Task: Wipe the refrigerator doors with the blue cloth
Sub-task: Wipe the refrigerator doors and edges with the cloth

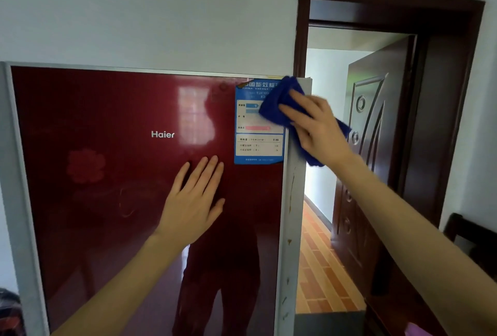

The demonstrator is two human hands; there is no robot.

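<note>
While left fingers (207,171) lie flat on the door (107,201), outstretched right fingers (301,99) press the blue cloth (271,111) underneath.

This is a home, a lived-in room rather than a shop or workplace. A household fridge (107,188) with a glossy dark red door, grey trim and a Haier badge stands against a plain white wall (161,13). A blue energy label (258,147) is stuck near the fridge's top right corner. Just right of the fridge, a dark brown wooden door frame (302,40) opens onto a passage, where a panelled door (376,161) of the same dark wood stands open. Past the fridge's right edge the passage floor (320,268) is laid in orange-brown strips. The fridge's gloss mirrors what looks like a bright window.
</note>
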